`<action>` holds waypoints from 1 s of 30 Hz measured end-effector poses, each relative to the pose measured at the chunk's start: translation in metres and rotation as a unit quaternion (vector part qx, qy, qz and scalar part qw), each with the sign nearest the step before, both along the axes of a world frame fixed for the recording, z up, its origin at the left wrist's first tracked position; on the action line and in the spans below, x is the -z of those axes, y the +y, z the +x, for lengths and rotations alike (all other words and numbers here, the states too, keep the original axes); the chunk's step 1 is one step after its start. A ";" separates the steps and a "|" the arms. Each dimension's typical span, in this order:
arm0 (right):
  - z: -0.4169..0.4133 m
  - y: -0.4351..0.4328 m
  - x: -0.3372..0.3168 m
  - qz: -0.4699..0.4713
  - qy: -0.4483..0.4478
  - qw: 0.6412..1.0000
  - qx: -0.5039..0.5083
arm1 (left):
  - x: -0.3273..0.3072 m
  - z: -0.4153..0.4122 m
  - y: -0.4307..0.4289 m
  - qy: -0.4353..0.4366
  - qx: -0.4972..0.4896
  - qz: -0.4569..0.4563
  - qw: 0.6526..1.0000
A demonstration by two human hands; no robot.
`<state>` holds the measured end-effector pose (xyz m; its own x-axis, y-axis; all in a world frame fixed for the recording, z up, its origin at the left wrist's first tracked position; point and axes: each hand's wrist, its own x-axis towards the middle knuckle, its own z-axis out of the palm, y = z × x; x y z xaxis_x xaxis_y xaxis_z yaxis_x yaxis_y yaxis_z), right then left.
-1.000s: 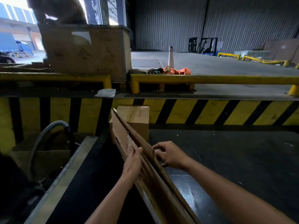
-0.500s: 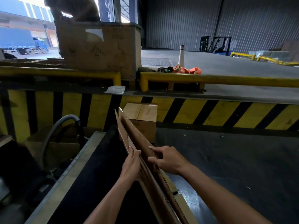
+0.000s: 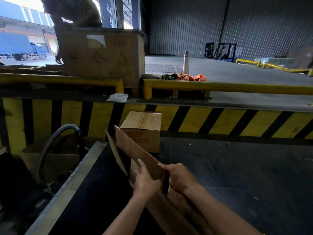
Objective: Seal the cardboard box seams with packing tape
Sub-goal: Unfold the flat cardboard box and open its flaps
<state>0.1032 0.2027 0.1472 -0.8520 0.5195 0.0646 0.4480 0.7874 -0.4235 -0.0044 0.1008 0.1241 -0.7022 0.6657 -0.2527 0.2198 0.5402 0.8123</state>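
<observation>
Left hand (image 3: 146, 181) and right hand (image 3: 177, 178) both grip the flattened box (image 3: 135, 150), fingers curled round its upright panels, over the dark work surface (image 3: 220, 175). Since 1 second ago its 2 layers have spread apart at the far end, so the box is only starting to open. No seam is ready yet, and no tape is in view. 1 made-up carton (image 3: 144, 131) stands just beyond and a grey hose (image 3: 55, 138) curves at left; neither seems to block the work.
</observation>
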 end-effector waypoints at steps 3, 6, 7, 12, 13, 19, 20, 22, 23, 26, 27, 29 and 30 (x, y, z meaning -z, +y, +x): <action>0.009 0.004 0.004 0.025 0.023 0.999 0.023 | 0.000 0.013 -0.005 -0.056 -0.050 -0.014 0.997; 0.011 0.010 0.005 0.036 0.030 0.998 0.034 | -0.002 0.015 -0.010 -0.079 -0.089 0.017 0.993; 0.010 0.013 0.002 0.033 0.032 0.998 0.038 | -0.003 0.014 -0.012 -0.078 -0.091 0.032 0.992; 0.013 0.030 -0.042 0.009 0.066 0.996 0.058 | -0.034 0.002 -0.015 -0.054 -0.090 0.118 0.987; 0.015 0.034 -0.053 0.006 0.075 0.995 0.066 | -0.046 -0.003 -0.016 -0.046 -0.088 0.130 0.986; 0.043 0.045 -0.103 0.027 0.097 0.988 0.114 | -0.110 -0.041 -0.017 0.031 -0.093 0.140 0.985; 0.051 0.046 -0.107 0.031 0.098 0.987 0.122 | -0.116 -0.051 -0.015 0.054 -0.100 0.134 0.985; 0.068 0.045 -0.108 0.041 0.103 0.984 0.140 | -0.123 -0.071 -0.011 0.094 -0.111 0.125 0.981; 0.076 0.044 -0.107 0.045 0.106 0.982 0.150 | -0.126 -0.080 -0.010 0.111 -0.119 0.119 0.979; 0.093 0.036 -0.098 0.049 0.128 0.974 0.180 | -0.133 -0.096 -0.005 0.141 -0.149 0.106 0.973; 0.098 0.032 -0.094 0.050 0.137 0.971 0.191 | -0.134 -0.098 -0.004 0.143 -0.157 0.102 0.972; 0.108 0.023 -0.086 0.049 0.153 0.965 0.209 | -0.131 -0.101 -0.003 0.141 -0.168 0.105 0.970; 0.112 0.019 -0.083 0.044 0.161 0.962 0.215 | -0.129 -0.102 -0.002 0.140 -0.174 0.110 0.968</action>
<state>0.2150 0.2212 0.2298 -0.4886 0.7994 0.3496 0.5967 0.5985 -0.5345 -0.1066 0.0985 0.2533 -0.9145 0.3918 0.1014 0.2838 0.4423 0.8508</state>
